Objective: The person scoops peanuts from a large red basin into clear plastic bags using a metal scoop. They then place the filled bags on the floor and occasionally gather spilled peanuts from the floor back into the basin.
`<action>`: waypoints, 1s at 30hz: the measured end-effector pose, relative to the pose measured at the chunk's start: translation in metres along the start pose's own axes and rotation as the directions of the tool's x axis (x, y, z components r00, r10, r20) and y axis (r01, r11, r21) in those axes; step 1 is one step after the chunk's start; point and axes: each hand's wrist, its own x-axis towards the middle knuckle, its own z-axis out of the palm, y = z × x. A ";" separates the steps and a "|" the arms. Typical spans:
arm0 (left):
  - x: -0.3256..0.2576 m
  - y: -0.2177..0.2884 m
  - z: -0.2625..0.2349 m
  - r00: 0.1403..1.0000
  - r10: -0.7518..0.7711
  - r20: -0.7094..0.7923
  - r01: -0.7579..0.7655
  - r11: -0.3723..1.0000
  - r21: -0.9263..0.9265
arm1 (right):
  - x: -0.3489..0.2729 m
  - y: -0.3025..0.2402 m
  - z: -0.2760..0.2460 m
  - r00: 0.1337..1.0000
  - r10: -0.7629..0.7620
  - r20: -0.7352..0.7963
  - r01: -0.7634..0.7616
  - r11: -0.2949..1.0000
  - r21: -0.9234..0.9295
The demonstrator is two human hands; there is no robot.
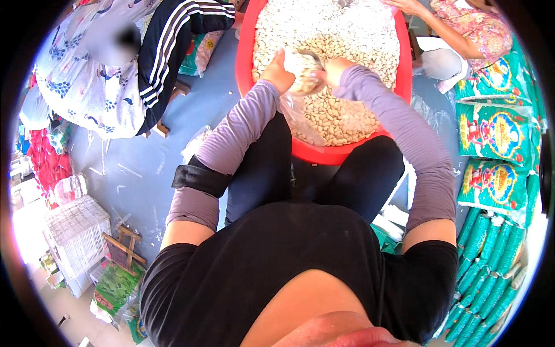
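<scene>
In front of me, a red tub (245,55) is filled with pale, flat seeds or beans (341,118). Over it, my right hand (336,70) grips a round bowl (318,87) with a shiny rim, loaded with the same pale pieces. My left hand (277,72) is closed at the bowl's left side on a clear plastic bag (300,118), which hangs down over the tub's near edge. The fingertips of both hands are partly hidden by the bowl and the bag.
Green printed sacks (494,130) are stacked on the right, above rolled green packs (480,272). Co-workers sit at left and far right; one's hand (407,7) reaches the tub's far edge. A white crate (78,231) and a wooden stool (124,248) stand lower left.
</scene>
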 end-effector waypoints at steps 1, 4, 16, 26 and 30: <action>0.002 -0.012 -0.003 0.997 -0.024 -0.072 0.021 0.999 -0.040 | -0.027 -0.029 -0.026 1.000 0.019 0.022 -0.015 0.988 -0.156; 0.012 -0.033 -0.011 0.974 -0.204 -0.095 0.173 0.948 -0.267 | -0.036 -0.012 -0.019 0.980 -0.011 -0.197 -0.025 0.983 -0.181; -0.012 -0.027 -0.037 0.936 -0.333 -0.116 0.179 0.732 -0.658 | 0.076 0.033 0.113 0.892 0.380 -0.245 0.075 0.410 0.909; 0.004 -0.091 -0.020 0.951 0.000 -0.310 -0.170 0.836 -0.521 | 0.059 0.007 0.051 0.951 0.236 -0.198 0.127 0.287 0.950; -0.027 -0.024 -0.051 0.898 0.281 -0.338 -0.396 0.851 -0.344 | 0.035 -0.042 0.011 0.974 0.039 -0.225 0.217 0.143 0.966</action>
